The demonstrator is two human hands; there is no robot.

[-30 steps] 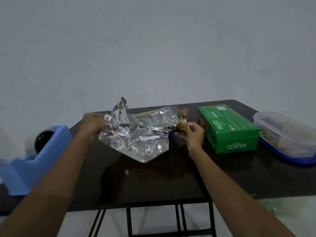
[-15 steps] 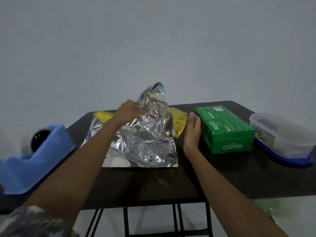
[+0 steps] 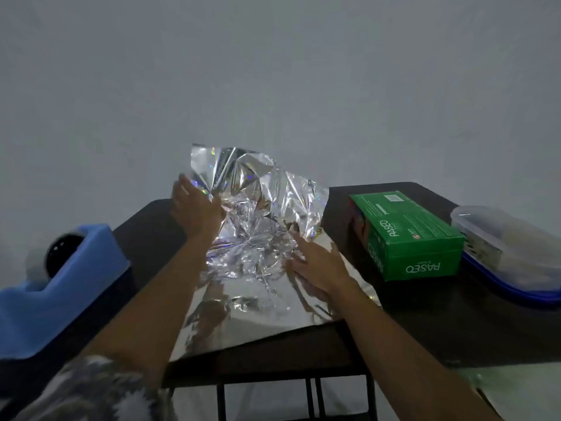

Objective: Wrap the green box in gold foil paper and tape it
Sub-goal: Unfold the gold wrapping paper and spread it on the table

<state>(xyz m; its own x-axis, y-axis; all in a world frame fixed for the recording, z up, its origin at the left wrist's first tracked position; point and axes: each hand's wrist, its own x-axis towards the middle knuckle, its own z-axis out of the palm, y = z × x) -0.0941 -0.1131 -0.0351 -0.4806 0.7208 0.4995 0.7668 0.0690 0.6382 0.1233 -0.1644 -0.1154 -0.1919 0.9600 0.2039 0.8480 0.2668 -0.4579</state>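
I judge the step in hand to be spreading the sheet. Far left of the green box (image 3: 406, 235) stands a blue tape dispenser (image 3: 60, 287), partly cut off. Nearer the box, the left hand (image 3: 194, 211) props up a flap of the foil sheet (image 3: 258, 238) with nearly straight fingers. Just beside the box, the right hand (image 3: 315, 265) presses the sheet down, fingers spread. The box lies bare on the table (image 3: 455, 329). Next, the flap must be laid flat and the box set on it. No gold side shows.

Dim, bluish, flat overall. Bright glare and rainbow glints on crumpled foil (image 3: 252, 232). Dark bench (image 3: 394, 329) nearly featureless. Soft blur on left hand (image 3: 194, 214) and near sleeve (image 3: 100, 387). Wide-angle bending toward edges of frame.
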